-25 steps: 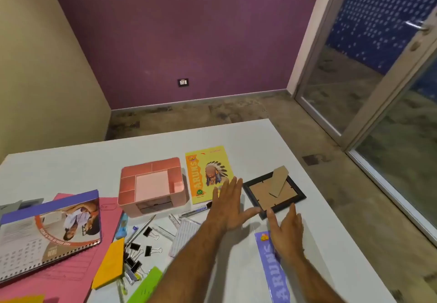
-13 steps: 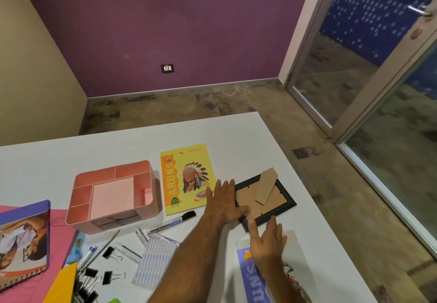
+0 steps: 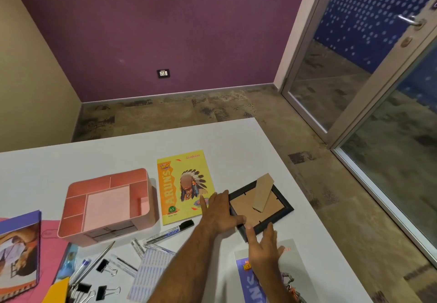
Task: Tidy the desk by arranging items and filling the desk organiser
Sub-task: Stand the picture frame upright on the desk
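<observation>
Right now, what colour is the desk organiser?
Salmon pink, the desk organiser shows best in the head view.

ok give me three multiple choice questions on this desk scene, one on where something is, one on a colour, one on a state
1. Where does the yellow notebook lie?
A. between the pink plastic desk organiser and the black picture frame
B. inside the organiser
C. on the floor

2. What colour is the cap of the marker pen?
A. red
B. black
C. green

3. How does the frame lie?
A. standing upright
B. face down, cardboard back up
C. inside the organiser

Answers:
1 A: organiser on its left, frame on its right.
2 B: the cap end is black.
3 B: brown backing and stand flap face up, with the left hand and right hand on its near corner.
</observation>
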A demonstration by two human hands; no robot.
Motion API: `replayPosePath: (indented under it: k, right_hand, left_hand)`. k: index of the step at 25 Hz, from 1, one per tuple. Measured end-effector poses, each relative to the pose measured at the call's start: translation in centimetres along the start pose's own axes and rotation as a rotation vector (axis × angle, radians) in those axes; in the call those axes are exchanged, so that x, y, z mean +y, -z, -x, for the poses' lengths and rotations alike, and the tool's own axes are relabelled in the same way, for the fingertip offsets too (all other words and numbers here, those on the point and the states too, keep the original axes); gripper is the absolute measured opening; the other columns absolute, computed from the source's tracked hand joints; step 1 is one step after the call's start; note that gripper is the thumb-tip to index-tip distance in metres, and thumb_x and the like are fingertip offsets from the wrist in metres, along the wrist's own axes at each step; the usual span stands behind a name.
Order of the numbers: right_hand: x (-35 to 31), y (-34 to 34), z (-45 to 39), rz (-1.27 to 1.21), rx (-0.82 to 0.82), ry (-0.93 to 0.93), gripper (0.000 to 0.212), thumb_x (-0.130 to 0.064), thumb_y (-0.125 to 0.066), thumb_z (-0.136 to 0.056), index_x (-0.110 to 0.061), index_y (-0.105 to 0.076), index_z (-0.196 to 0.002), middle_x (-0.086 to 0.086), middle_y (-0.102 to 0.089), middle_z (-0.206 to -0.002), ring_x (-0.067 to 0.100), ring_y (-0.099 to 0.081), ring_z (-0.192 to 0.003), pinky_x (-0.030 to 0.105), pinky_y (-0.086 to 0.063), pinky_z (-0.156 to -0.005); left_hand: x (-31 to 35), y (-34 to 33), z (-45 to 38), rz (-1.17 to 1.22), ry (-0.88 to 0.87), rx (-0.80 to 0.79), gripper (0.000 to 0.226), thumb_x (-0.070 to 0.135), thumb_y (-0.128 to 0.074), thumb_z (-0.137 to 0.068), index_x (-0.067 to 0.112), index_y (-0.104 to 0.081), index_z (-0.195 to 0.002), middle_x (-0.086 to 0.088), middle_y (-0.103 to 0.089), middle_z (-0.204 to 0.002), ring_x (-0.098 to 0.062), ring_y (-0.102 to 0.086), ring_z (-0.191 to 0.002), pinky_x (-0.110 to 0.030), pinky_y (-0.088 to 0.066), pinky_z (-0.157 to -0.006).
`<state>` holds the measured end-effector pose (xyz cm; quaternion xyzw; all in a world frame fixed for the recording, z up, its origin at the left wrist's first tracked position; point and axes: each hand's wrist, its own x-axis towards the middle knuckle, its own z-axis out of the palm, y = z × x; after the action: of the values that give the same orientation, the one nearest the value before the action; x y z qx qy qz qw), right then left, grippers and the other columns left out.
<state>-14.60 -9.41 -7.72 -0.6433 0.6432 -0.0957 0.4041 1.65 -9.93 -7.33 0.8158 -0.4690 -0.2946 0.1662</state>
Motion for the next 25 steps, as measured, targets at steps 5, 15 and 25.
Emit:
replayPosePath:
  k: [5, 15, 25]
  right_hand:
    - [-0.2, -0.5, -0.9, -0.211, -0.034, -0.168, 0.097, -0.074, -0.041, -0.076, -0.021, -0.012, -0.153, 0.006, -0.028, -0.158, 0.029, -0.024, -0.146, 0.054, -0.014, -0.119]
    - [-1.0, -1.3, -0.2, -0.066, 0.007, -0.137, 0.086, -0.06, -0.043, -0.092, -0.01, -0.009, -0.153, 0.009, -0.015, -0.162, 0.024, -0.002, -0.15, 0.046, 0.004, -0.119]
    - [-1.1, -0.5, -0.4, -0.296, 0.083, -0.028, 0.08, -0.018, -0.08, -0.077, -0.013, -0.038, -0.146, 0.011, -0.038, -0.152, 0.034, -0.039, -0.137, 0.046, -0.036, -0.111]
  left_hand:
    - [-0.5, -1.0, 1.2, 0.314, 0.004, 0.016, 0.072, 0.062, -0.072, -0.059, 0.034, -0.046, -0.12, 0.012, -0.062, -0.11, -0.016, -0.058, -0.109, -0.05, -0.037, -0.106]
    - [-1.8, -0.1, 0.8, -0.07, 0.039, -0.013, 0.105, 0.07, -0.058, -0.074, 0.014, -0.015, -0.152, -0.005, -0.026, -0.157, -0.03, -0.006, -0.149, -0.057, 0.001, -0.117]
    - [-1.7, 0.7, 3.5, 0.373, -0.12, 0.15, 0.07, 0.037, -0.081, -0.067, 0.026, -0.05, -0.128, 0.008, -0.046, -0.112, -0.008, -0.049, -0.102, -0.009, -0.035, -0.082]
